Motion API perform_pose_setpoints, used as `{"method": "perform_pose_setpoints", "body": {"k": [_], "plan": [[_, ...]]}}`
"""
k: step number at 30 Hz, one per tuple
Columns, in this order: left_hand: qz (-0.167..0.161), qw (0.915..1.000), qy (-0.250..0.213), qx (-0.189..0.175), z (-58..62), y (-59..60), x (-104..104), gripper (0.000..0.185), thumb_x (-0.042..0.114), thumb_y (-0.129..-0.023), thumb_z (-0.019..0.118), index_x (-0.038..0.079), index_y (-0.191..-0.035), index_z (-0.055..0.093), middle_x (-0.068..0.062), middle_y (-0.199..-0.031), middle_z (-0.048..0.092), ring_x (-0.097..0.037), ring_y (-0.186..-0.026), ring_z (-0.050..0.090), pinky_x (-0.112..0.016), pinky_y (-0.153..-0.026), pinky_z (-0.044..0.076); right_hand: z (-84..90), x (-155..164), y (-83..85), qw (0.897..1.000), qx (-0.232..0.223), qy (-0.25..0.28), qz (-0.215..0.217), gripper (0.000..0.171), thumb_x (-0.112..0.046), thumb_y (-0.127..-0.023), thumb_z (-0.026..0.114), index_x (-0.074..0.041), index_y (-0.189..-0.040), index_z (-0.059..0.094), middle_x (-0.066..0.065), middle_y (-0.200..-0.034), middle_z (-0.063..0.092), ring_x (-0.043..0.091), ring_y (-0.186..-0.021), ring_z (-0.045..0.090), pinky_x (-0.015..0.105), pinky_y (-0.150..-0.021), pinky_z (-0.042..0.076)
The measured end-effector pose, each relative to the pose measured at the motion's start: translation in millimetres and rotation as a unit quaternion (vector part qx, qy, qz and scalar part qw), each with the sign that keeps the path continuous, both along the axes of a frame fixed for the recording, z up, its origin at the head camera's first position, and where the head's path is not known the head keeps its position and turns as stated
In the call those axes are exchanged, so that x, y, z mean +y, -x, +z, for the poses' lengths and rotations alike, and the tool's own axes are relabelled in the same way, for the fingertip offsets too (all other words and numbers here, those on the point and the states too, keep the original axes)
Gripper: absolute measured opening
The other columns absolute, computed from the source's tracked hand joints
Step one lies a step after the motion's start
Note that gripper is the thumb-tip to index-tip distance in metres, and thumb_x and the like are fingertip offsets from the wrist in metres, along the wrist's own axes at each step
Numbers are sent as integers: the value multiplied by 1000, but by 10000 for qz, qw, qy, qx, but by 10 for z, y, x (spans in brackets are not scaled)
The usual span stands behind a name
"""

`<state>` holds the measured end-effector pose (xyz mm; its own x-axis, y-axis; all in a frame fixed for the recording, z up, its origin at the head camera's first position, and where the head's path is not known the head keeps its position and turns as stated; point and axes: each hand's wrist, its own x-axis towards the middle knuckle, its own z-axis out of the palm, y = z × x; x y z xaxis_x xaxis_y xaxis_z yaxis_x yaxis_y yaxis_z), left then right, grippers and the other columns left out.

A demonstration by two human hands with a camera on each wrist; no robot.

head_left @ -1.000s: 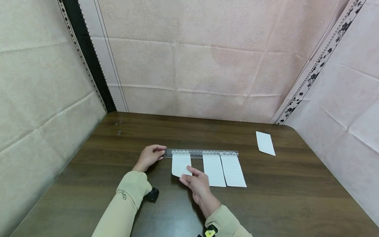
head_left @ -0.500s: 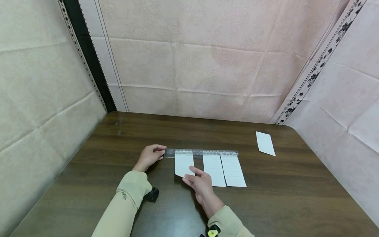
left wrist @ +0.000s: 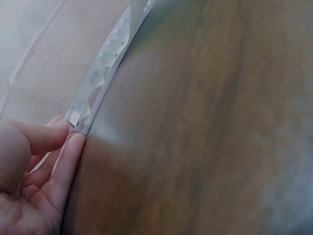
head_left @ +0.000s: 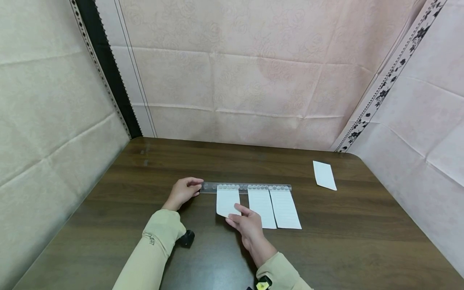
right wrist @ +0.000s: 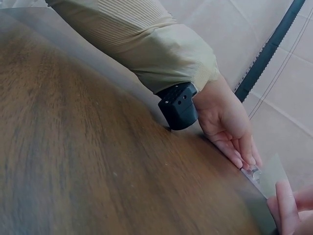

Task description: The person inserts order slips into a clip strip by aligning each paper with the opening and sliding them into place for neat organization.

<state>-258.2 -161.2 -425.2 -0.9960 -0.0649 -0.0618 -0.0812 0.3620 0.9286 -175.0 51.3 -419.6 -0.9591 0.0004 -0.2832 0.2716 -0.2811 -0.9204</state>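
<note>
A clear plastic strip (head_left: 208, 187) with a row of round transparent shapes lies across the wooden table. My left hand (head_left: 183, 192) pinches its left end between thumb and fingers, seen close in the left wrist view, where the strip (left wrist: 98, 76) runs up and away. My right hand (head_left: 247, 227) pinches the lower right corner of a white card (head_left: 226, 201), whose top edge is at the strip and whose lower end is lifted off the table. To its right, two lined white cards (head_left: 260, 205) hang side by side from the strip, the nearer one partly hidden by my right hand.
Another white card (head_left: 324, 175) lies apart at the table's back right. Pale patterned cloth (head_left: 232, 80) stands behind and on both sides of the table (head_left: 326, 241). A black wrist camera (right wrist: 178, 105) sits under my left sleeve.
My right hand has moved a little to the right, and the white card it pinches has slid right along the strip, closer to the two lined cards. My left hand stays in place.
</note>
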Motion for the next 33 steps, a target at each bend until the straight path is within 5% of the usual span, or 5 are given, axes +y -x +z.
{"method": "perform_pose_setpoints", "body": {"k": [33], "plan": [[-30, 9999, -76, 74, -25, 17, -6, 23, 7, -90, 62, 2, -112, 66, -14, -109, 62, -19, -89, 61, -26, -74, 54, 18, 162, 20, 9999, -52, -81, -116, 46, 15, -83, 57, 14, -128, 46, 31, -141, 26, 18, -80, 64, 30, -77, 54]]}}
